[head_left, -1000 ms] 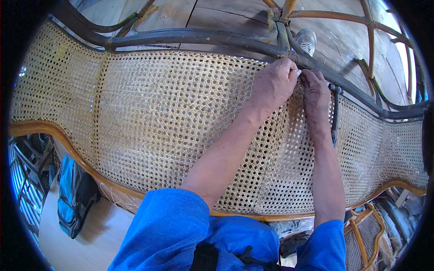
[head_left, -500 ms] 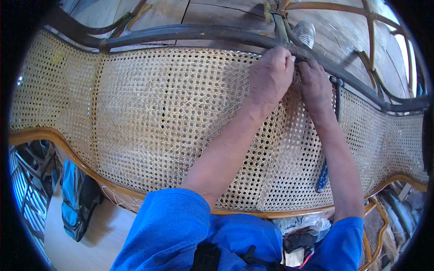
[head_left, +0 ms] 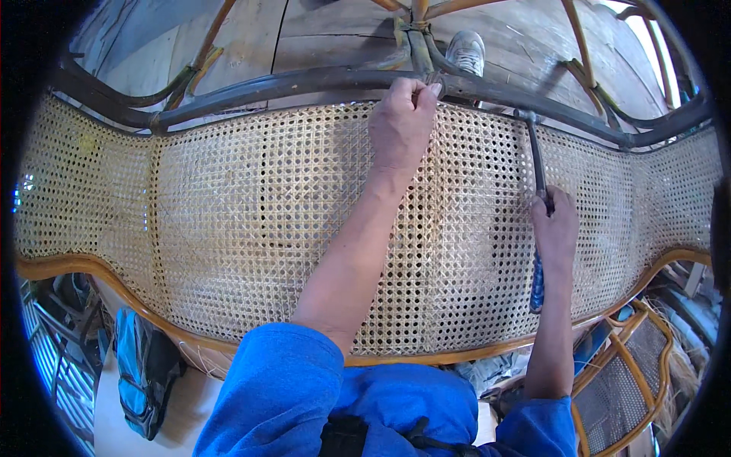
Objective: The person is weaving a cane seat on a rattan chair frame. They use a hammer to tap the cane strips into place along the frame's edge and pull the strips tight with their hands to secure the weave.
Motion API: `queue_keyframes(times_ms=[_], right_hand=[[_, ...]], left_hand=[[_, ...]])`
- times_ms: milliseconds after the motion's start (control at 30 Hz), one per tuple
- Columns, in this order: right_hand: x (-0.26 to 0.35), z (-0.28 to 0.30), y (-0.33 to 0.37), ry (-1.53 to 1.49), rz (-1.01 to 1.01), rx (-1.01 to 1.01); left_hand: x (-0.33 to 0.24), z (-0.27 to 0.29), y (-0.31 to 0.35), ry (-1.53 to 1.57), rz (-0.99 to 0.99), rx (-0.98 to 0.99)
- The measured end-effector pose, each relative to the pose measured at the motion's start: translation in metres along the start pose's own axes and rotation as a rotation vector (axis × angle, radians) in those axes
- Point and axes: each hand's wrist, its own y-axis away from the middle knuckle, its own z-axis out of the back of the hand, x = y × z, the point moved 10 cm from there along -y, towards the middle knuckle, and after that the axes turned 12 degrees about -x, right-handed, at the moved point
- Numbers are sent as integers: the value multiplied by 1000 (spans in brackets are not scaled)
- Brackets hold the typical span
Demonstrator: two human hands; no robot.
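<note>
A woven cane panel (head_left: 327, 228) spreads across in front of me, edged at its far side by a dark rattan rail (head_left: 304, 82). My left hand (head_left: 400, 122) is closed in a pinch at the panel's far edge, against the rail. What its fingers hold is too small to make out. On the right lies a hammer (head_left: 538, 156) with a dark shaft and a blue grip, its head toward the rail. My right hand (head_left: 556, 221) is closed around the hammer's shaft, above the blue grip.
A golden rattan edge (head_left: 205, 337) curves along the panel's near side. A blue and black backpack (head_left: 137, 373) lies at lower left, and a cane-woven rattan piece (head_left: 620, 388) stands at lower right. Beyond the rail are rattan poles (head_left: 419, 46), a shoe (head_left: 466, 52) and a plank floor.
My right hand has left the rail beside my left hand and moved down and right onto the hammer. My left hand stays pinched at the rail. The view has shifted slightly.
</note>
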Motion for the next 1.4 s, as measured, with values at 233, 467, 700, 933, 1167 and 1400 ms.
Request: queue_keyframes(times_ms=[233, 467, 700, 933, 1167, 1400], right_hand=[[34, -5, 21, -500, -301, 304], [63, -17, 8, -221, 31, 257], [75, -28, 3, -177, 43, 314], [77, -34, 7, -129, 103, 259], [69, -49, 3, -53, 46, 368], [74, -31, 4, -183, -39, 294]], left_hand=[[-13, 1, 1, -131, -175, -63], [-15, 0, 2, -177, -223, -70], [-14, 0, 0, -170, -173, -72], [-19, 1, 1, -162, -273, -120], [-18, 0, 1, -137, -256, -116], [-18, 2, 1, -149, -259, -114]])
